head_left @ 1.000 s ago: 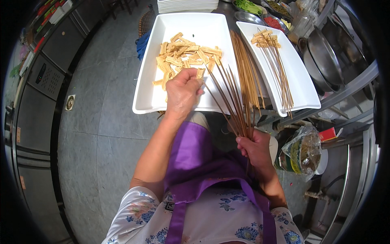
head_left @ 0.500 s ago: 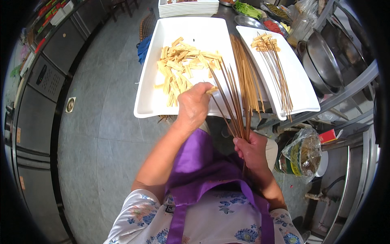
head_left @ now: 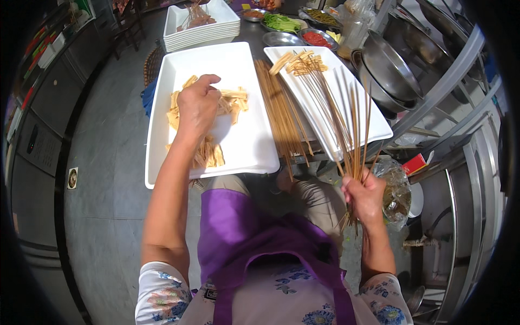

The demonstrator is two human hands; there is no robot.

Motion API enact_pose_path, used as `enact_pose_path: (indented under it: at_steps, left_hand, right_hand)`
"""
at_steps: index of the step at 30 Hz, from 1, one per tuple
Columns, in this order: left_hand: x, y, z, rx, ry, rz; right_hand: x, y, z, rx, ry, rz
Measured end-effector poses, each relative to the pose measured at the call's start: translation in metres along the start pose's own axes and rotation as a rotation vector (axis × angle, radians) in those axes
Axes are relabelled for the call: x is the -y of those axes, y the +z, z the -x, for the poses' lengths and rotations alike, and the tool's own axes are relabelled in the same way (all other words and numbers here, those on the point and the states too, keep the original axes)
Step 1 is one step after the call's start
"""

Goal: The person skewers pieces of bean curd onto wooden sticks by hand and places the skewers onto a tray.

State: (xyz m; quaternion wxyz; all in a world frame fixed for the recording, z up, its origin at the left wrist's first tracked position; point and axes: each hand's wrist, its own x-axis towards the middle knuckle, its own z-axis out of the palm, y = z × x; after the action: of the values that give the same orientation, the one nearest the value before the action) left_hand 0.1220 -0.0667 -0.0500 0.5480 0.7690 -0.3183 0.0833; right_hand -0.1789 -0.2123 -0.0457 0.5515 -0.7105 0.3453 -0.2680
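My left hand (head_left: pixel 197 105) is over the large white tray (head_left: pixel 227 59), its index finger stretched out and its other fingers partly hidden. It touches or hovers just above pale yellow dried tofu stick pieces (head_left: pixel 234 100); I see no piece held. My right hand (head_left: pixel 365 195) is closed around a bundle of thin brown skewers (head_left: pixel 355 146), fanned with tips pointing away from me. Beyond them, a narrower white tray (head_left: pixel 374 122) holds skewered tofu stick pieces (head_left: pixel 306 64) at its far end, their sticks trailing toward me.
Loose skewers (head_left: pixel 279 114) lie between the trays. Behind stand stacked white trays (head_left: pixel 203 35), bowls of green vegetables (head_left: pixel 281 23) and chopped red food (head_left: pixel 318 39). Metal bowls (head_left: pixel 392 65) lean on the right-hand rack (head_left: pixel 433 103). A plastic-covered container (head_left: pixel 397 197) sits below.
My left hand has left the skewer tips, where it held a tofu stick piece, and moved over the large tray. My right hand has shifted right with its skewers. The view has shifted too.
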Motion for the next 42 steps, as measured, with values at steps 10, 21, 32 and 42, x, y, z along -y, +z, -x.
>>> enact_pose_path:
  at_steps: [10, 21, 32, 42]
  left_hand:
    - [0.045, 0.030, -0.015, 0.367, 0.286, -0.861]
    - [0.030, 0.029, -0.014, 0.400, 0.265, -0.818]
    - [0.034, 0.026, -0.013, 0.179, 0.348, -0.792]
    - [0.024, 0.007, -0.003, 0.015, -0.318, 0.238]
  right_hand:
    - [0.003, -0.012, -0.109, -0.089, 0.120, -0.053]
    - [0.001, 0.030, -0.165, 0.017, 0.162, 0.084]
    - [0.040, -0.019, -0.105, -0.329, -0.224, -0.042]
    - [-0.007, 0.015, 0.016, 0.121, 0.113, -0.588]
